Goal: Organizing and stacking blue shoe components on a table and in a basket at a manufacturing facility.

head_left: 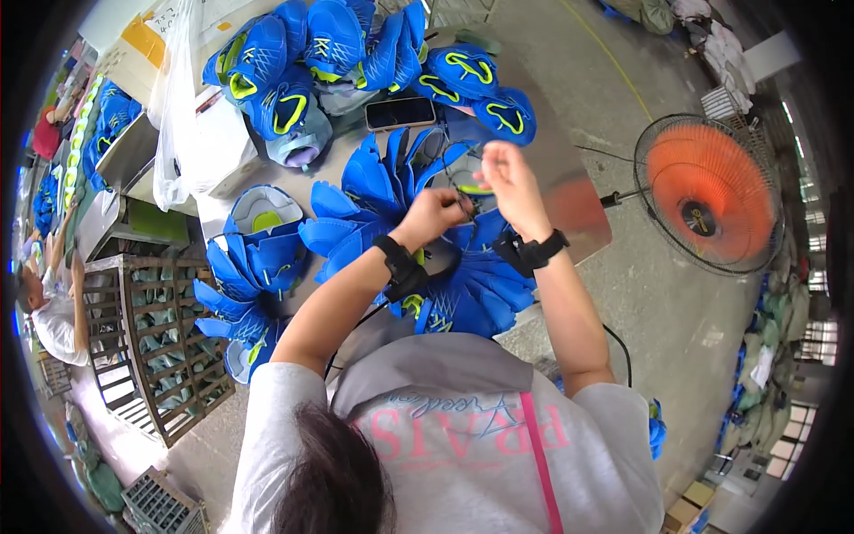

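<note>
Over the middle of the table, my left hand (434,215) is closed in a pinch beside a thin dark cord-like strand (449,169). I cannot make out what its fingers hold. Just to the right and a little farther off, my right hand (511,176) is raised with its fingers drawn together, their tips too small to read. Beneath both hands, blue shoe uppers (378,173) with lime-green trim stand fanned out in a ring. More blue uppers (480,289) lie fanned under my wrists, and another cluster (258,258) sits to the left. Each wrist wears a black band.
Stitched blue shoe uppers (334,40) are heaped at the table's far side, near a phone (400,113). A white box (218,142) stands at far left. An orange fan (707,191) is to the right. A slatted crate (165,343) and another person (58,316) are left.
</note>
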Demonstrator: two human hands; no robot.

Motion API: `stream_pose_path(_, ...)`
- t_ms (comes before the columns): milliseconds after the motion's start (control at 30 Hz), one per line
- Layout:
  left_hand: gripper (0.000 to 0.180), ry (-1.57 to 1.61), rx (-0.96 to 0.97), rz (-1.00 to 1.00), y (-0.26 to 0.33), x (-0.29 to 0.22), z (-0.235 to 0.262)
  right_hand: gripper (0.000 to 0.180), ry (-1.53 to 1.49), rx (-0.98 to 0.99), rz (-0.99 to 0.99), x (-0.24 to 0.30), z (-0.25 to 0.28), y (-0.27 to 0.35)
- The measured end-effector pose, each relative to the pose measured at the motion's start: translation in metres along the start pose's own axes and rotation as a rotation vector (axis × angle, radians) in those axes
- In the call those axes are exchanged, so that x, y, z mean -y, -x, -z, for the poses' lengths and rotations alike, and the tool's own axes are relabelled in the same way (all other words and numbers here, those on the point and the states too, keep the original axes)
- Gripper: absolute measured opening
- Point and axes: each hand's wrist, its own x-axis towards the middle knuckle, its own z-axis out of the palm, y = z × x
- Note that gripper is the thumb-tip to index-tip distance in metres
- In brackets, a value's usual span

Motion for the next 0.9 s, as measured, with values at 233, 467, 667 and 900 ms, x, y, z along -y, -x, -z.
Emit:
stream_pose_path(233, 0.015, 0.146, -0.093, -0.049, -0.003, -0.025, 0.044, 0.017, 0.808, 0.245, 0.059, -0.048, -0.017, 0.017)
stream_pose_path(467, 0.031, -0.917, 0.01, -0.299, -0.019, -0.025, 0.054, 0.021, 0.941, 0.023, -0.052, -0.058, 0.007, -0.029)
stream_pose_path(667, 0.024, -0.986, -0.24, -0.271, -0.042, -0.034, 0.094, 0.029, 0.773, -0.194, -0.227, -0.058, 0.063, -0.054)
stream_pose_path(900, 0.025, -0.675, -0.313, -0.298, -0.064, -0.055, 0.082, 0.035, 0.032, -0.293, -0.214, -0.056, 0.069, -0.023)
